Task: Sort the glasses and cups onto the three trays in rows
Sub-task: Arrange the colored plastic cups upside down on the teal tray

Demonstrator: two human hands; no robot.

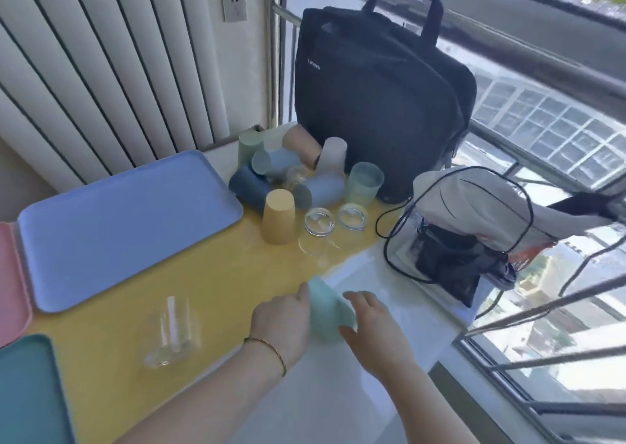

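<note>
A pale mint cup lies between my two hands near the front of the yellow mat. My left hand grips its left side; my right hand rests against its right side, fingers spread. A clear glass lies blurred to the left of my left hand. A blue tray, a pink tray and a teal tray lie at the left, bare. Further back sits a heap of coloured cups, a yellow cup upside down, and two clear glasses.
A black laptop bag stands behind the cups. A clear drawstring bag with cloth inside sits at the right on the white sill. A radiator lines the wall at the left. Window bars and an open drop lie at the right.
</note>
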